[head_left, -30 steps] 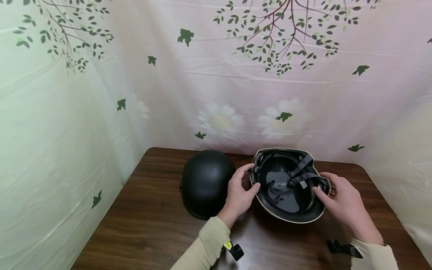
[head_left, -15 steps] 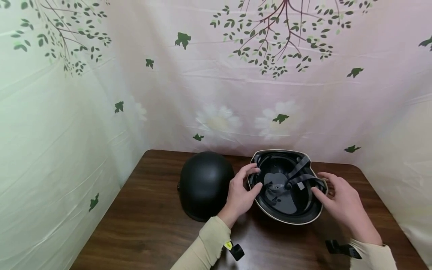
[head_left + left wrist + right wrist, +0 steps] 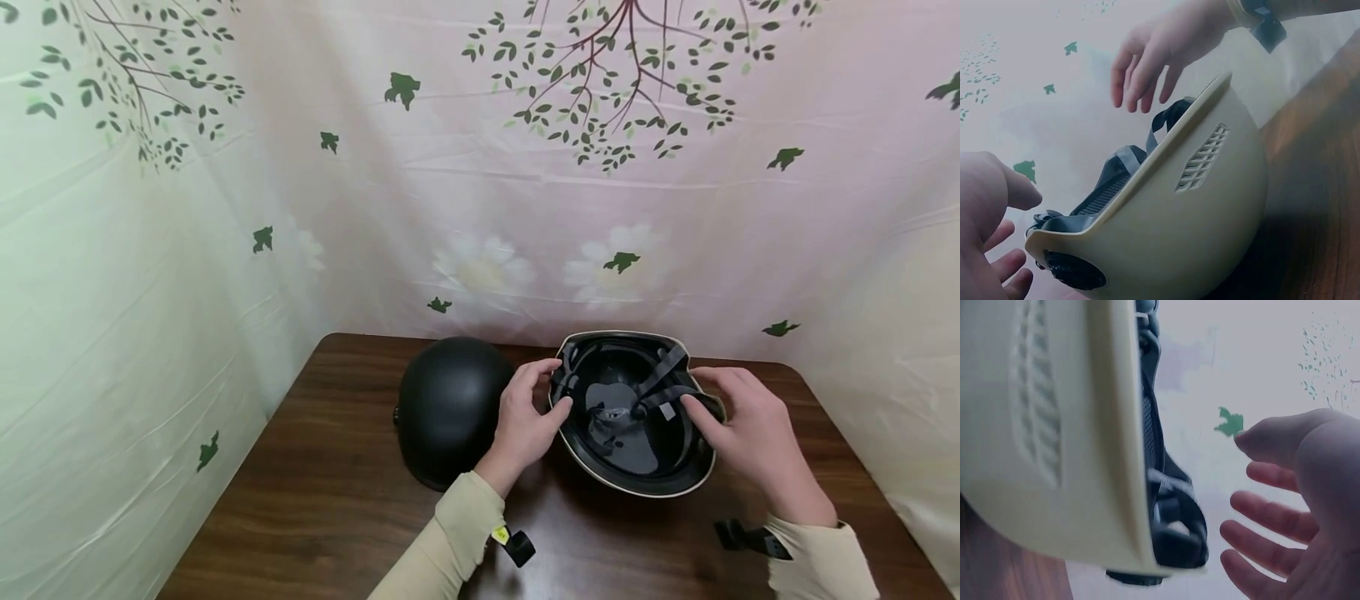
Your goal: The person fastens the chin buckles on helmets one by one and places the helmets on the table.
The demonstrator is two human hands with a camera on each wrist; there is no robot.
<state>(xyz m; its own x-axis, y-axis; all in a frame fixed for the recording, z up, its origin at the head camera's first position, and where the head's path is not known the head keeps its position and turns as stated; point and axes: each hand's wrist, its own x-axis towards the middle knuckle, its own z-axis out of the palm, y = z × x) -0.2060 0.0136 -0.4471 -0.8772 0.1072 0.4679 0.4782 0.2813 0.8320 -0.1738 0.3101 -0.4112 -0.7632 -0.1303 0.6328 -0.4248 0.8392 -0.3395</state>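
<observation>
A cream-shelled helmet (image 3: 630,475) lies upside down on the table, its black padded inside and grey chin straps (image 3: 663,371) facing up. My left hand (image 3: 521,421) is at its left edge, thumb and fingers spread. In the left wrist view that hand's fingers (image 3: 1010,265) are straight and just apart from the shell. At the opposite edge my right hand (image 3: 757,433) spreads thumb and fingers; the right wrist view has its fingers (image 3: 1266,515) loosely extended, with a gap to the rim. A black helmet (image 3: 453,412) sits dome up, left of my left hand.
Both helmets stand on a dark wood table (image 3: 315,467). A pale cloth (image 3: 480,208) printed with leaves and flowers hangs behind the table and at its sides. Dark wrist straps (image 3: 517,546) sit on both sleeves.
My right hand has shifted left and away from me along the cream helmet's right edge. My left hand has moved slightly left from over the rim. The helmets have hardly moved.
</observation>
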